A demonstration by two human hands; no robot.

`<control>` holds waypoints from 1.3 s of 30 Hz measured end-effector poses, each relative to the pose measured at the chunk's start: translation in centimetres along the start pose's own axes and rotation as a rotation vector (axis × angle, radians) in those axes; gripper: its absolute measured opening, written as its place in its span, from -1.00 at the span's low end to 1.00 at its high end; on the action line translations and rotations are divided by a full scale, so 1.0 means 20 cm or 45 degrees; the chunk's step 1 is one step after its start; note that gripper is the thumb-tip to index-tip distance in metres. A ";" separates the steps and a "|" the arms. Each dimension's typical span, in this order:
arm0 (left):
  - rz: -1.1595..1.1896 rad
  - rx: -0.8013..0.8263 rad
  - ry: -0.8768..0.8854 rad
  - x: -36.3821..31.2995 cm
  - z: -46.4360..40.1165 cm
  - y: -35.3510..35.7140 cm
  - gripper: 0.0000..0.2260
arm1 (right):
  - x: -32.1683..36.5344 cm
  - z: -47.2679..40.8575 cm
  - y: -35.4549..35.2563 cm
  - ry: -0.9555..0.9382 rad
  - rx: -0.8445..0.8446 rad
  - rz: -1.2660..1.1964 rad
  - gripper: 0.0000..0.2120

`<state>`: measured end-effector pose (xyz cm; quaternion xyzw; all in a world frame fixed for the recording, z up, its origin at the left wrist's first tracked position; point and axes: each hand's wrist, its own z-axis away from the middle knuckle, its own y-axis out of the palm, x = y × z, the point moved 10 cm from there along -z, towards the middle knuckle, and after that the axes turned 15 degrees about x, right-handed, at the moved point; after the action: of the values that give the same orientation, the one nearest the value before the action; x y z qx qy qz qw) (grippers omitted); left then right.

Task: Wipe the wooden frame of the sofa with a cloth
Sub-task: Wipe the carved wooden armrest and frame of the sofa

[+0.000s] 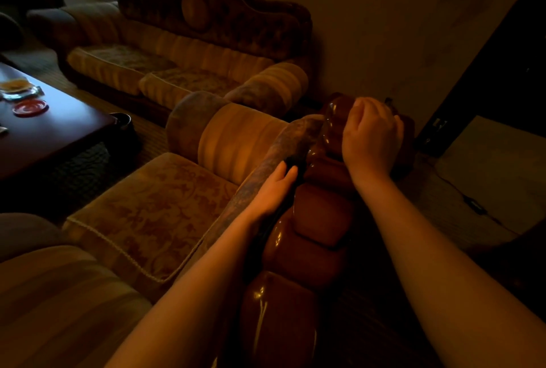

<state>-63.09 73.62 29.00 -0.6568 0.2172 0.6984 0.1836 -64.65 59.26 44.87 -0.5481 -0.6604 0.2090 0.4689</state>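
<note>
Dark cloth [291, 160], nearly black in the dim light, shows only as a small bunch at the fingertips of the left hand [273, 188]. The fingers lie extended along the seam where the padded backrest meets the wooden frame [313, 219], pressing the cloth into that groove; whether the thumb is curled round it cannot be told.

Right hand [370, 138]: fingers curled over the far upper knob of the frame, knuckles up, gripping the wood. No cloth visible under it.

Frame: glossy reddish-brown wood, carved in rounded lobes, running from the bottom centre of the view up to the right hand. Bright highlights on the lobes. It sits along the top of the sofa back, with the wall [384, 27] on its right.

Left of the frame: gold patterned seat cushion [147, 214] with piped edge, and a striped roll armrest [233, 137] at the far end. Both forearms cross the lower view and hide part of the backrest.

Farther off: a second sofa [183, 51] with a carved dark crest, against the wall. At left, a dark coffee table [59, 134] carrying a red round dish [30, 107] and a clear glass dish [19, 90] holding something yellowish, not identifiable. A cable [472, 205] lies on the floor at right.
</note>
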 end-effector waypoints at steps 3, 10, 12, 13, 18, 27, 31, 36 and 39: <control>-0.077 0.011 0.006 0.00 0.14 0.02 -0.88 | -0.01 0.01 0.00 0.014 0.000 0.004 -0.60; -0.526 -0.104 0.061 -0.19 0.49 0.05 -0.79 | 0.01 0.03 0.00 -0.004 0.098 -0.047 -0.62; -0.692 -0.131 0.112 -0.26 0.59 0.08 -0.85 | 0.04 0.11 -0.01 -0.032 0.122 -0.164 -0.60; -0.769 -0.141 0.151 -0.29 0.65 0.10 -0.83 | 0.09 0.18 -0.02 -0.107 0.125 -0.235 -0.60; -0.797 -0.004 0.311 -0.39 0.85 0.26 -0.72 | 0.37 0.62 -0.02 -0.527 0.257 -0.616 -0.69; 0.938 -0.433 0.057 -0.50 0.64 0.24 -0.70 | 0.33 0.74 -0.05 -0.340 0.675 -1.232 -0.48; 0.713 -0.242 0.215 -0.70 0.56 0.34 -0.67 | 0.12 0.60 -0.20 -0.276 0.445 -1.355 -0.69; -0.596 -0.756 0.064 -0.64 0.61 0.21 -0.77 | -0.60 0.49 -0.06 0.457 0.165 -1.513 -0.64; -1.009 -0.700 -0.286 -0.35 0.56 0.29 -0.64 | -0.66 0.60 0.16 0.531 0.369 -1.471 -0.58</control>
<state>-75.08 75.05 36.91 -0.6337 -0.2626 0.6728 0.2772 -73.68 51.07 31.44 -0.0632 -0.7095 -0.1019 0.6945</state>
